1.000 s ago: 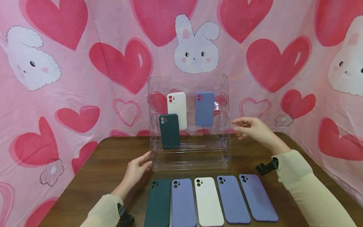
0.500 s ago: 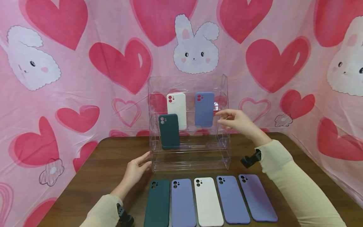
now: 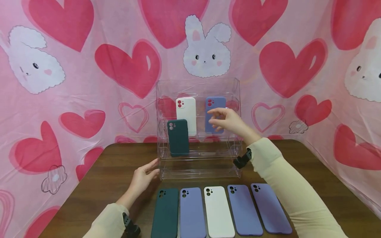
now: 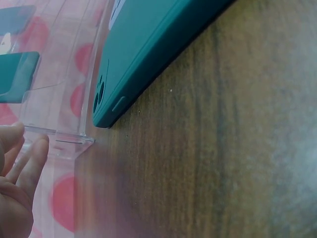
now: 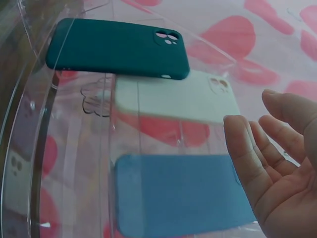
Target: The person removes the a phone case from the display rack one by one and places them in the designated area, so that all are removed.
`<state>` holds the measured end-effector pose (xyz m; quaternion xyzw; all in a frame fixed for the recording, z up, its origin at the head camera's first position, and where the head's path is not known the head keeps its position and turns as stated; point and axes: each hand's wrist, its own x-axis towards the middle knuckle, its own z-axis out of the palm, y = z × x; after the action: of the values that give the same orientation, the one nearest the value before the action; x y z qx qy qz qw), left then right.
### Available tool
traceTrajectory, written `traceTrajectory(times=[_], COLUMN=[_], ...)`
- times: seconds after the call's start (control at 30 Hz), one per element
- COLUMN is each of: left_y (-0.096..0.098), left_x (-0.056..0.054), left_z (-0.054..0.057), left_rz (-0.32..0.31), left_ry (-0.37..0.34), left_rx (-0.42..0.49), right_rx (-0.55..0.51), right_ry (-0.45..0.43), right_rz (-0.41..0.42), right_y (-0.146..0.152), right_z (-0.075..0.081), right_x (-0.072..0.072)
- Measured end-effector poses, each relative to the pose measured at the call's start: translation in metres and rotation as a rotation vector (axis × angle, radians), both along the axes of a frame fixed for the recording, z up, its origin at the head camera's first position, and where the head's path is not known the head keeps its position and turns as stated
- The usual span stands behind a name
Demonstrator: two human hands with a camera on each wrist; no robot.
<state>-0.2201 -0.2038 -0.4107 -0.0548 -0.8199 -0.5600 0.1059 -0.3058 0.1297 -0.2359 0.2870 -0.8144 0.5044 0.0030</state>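
A clear acrylic display stand [image 3: 199,174] with stepped tiers stands upright on the table. On it a white phone case [image 3: 187,115] and a lavender-blue phone case [image 3: 209,107] stand on a higher tier, and a dark green phone case [image 3: 178,138] leans lower on the left. My right hand [image 3: 229,122] is raised in front of the lavender-blue case and partly covers it. In the right wrist view its fingers [image 5: 242,158] are bent loosely, with nothing between them and the thumb. My left hand [image 3: 143,175] touches the stand's lower left side, fingers fairly straight.
Along the front of the brown wooden table [image 3: 98,185] lies a row of several phone cases: a dark green case [image 3: 165,211], lavender cases including one at the right end [image 3: 271,208], and a white case [image 3: 219,211]. A pink heart-and-rabbit cloth [image 3: 128,19] hangs behind.
My right hand has moved left from beside the stand to in front of the lavender-blue case. The left hand and the phone cases have stayed put.
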Motion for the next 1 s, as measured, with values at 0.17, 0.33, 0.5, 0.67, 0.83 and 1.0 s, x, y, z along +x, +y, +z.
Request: traceTrajectory(times=[0.17,0.33,0.5,0.67,0.83,1.0], left_y=[0.001,0.002,0.002,0.001,0.001,0.000], left_x=[0.001,0.001,0.000,-0.001,-0.002,-0.001], left_z=[0.002,0.002,0.002,0.000,0.000,0.000], left_rz=[-0.002,0.001,0.003,-0.001,-0.002,0.003], left_ry=[0.009,0.005,0.000,-0.007,-0.012,-0.012], left_rx=[0.010,0.013,0.011,0.011,0.011,0.000], right_rx=[-0.037,-0.037,-0.046,-0.046,-0.022,-0.018], right_ry=[-0.021,0.003,-0.015,-0.035,-0.017,-0.011], right_rz=[0.015,0.008,0.003,-0.004,-0.019,-0.041], right_y=[-0.020,-0.041,-0.061,-0.077,-0.085,-0.089], right_z=[-0.005,-0.012,-0.021,-0.028,-0.033,-0.037], right_x=[-0.008,-0.015,-0.020,-0.017,-0.017,-0.018])
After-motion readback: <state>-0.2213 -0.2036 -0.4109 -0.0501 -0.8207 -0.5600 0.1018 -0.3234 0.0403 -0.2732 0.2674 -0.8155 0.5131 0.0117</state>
